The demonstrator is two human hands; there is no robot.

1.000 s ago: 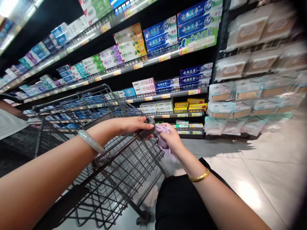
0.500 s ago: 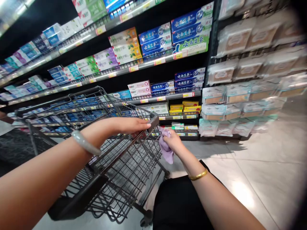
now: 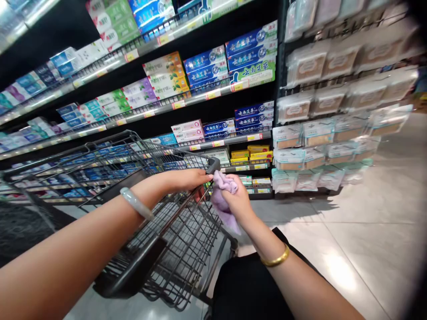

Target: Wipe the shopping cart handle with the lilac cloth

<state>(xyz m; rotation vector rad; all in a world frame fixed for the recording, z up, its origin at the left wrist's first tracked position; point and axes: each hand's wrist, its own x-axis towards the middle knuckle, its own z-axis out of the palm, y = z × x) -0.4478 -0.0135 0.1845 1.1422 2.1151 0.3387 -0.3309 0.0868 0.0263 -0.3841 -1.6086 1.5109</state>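
Note:
A dark wire shopping cart (image 3: 187, 249) stands at an angle in front of me. My left hand (image 3: 188, 180), with a pale bangle at its wrist, is closed over the cart's top rim near the corner; some fingers are hidden below the rim. Bunched in my right hand (image 3: 238, 200) is a light purple cloth (image 3: 223, 202), its loose end hanging down. The cloth is against or right beside the cart's front corner (image 3: 214, 164); I cannot tell whether it touches. A gold bangle circles my right wrist.
Shelves of toothpaste boxes (image 3: 210, 64) run behind the cart. Packets (image 3: 316, 133) hang on hooks at the right. Grey tiled floor (image 3: 347, 235) spreads at the lower right. My black-clothed leg (image 3: 247, 289) is close beside the cart.
The cloth has shifted up and left toward the cart's corner with my right hand, showing more bunched on top. My left hand stays on the rim. The view has shifted slightly.

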